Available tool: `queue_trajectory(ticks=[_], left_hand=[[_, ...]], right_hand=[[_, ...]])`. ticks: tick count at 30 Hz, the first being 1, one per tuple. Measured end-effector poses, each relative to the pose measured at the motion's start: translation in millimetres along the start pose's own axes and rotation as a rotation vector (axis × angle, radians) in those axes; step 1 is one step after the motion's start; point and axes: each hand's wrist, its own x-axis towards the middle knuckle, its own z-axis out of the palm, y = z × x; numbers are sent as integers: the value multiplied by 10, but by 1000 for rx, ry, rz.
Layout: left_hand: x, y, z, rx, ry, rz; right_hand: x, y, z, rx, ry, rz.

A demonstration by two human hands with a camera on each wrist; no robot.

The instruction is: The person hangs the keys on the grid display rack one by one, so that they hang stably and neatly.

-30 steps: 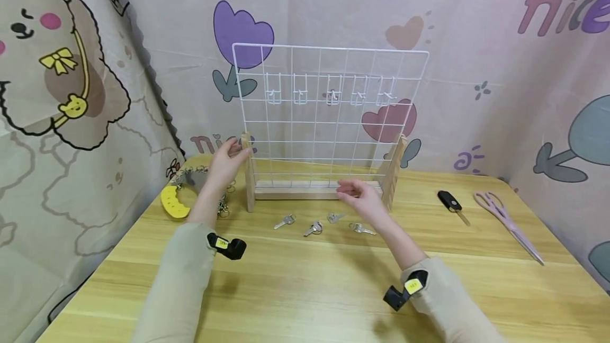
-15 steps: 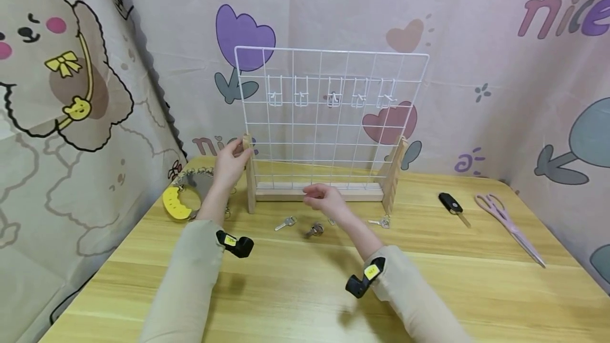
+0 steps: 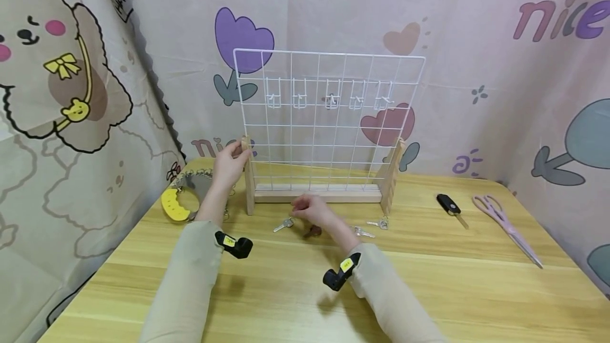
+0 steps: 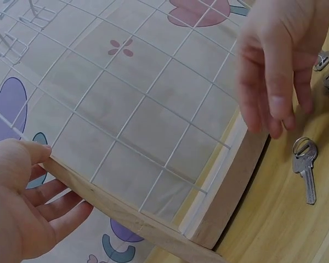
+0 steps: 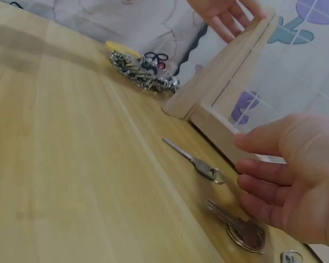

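My left hand [image 3: 230, 165] grips the left wooden upright [image 4: 115, 211] of a white wire grid rack [image 3: 329, 144]. In the left wrist view its thumb lies on the near edge, with the fingers at the outer side. Low before the rack's wooden base bar [image 3: 314, 196] hovers my right hand [image 3: 314, 210], holding nothing, fingers loosely bent and apart. Near its fingertips is a silver key [image 5: 203, 167] with a small ring. A second key [image 5: 249, 233] with a ring lies below the hand, shaded. Two other keys, one [image 3: 364, 232] nearer and one [image 3: 381, 223] farther right, lie on the table.
White hooks [image 3: 332, 100] hang in a row on the grid. Left of the rack lie a yellow crescent-shaped piece [image 3: 173, 205] and a metal cluster [image 5: 145, 74]. A black car key [image 3: 449, 204] and pink-handled scissors [image 3: 505, 221] lie on the wooden table [image 3: 267, 290] at the right.
My right hand has moved left along the row of keys, uncovering those on the right. My left hand has closed its fingers onto the upright. The rack and visible keys stay put.
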Motion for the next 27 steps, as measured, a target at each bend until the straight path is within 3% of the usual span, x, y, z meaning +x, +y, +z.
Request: queue_trajectory(ticks=[14,20,27], left_hand=[[14,-5,10,6,1,7],[6,9,5,-4,1,6],[-7,14,9,5,1,5]], right_hand=[[55,80,104,-168,-20,4],[71,67,117,-291,-20,-25],[76,85,121,-294,-5,-39]])
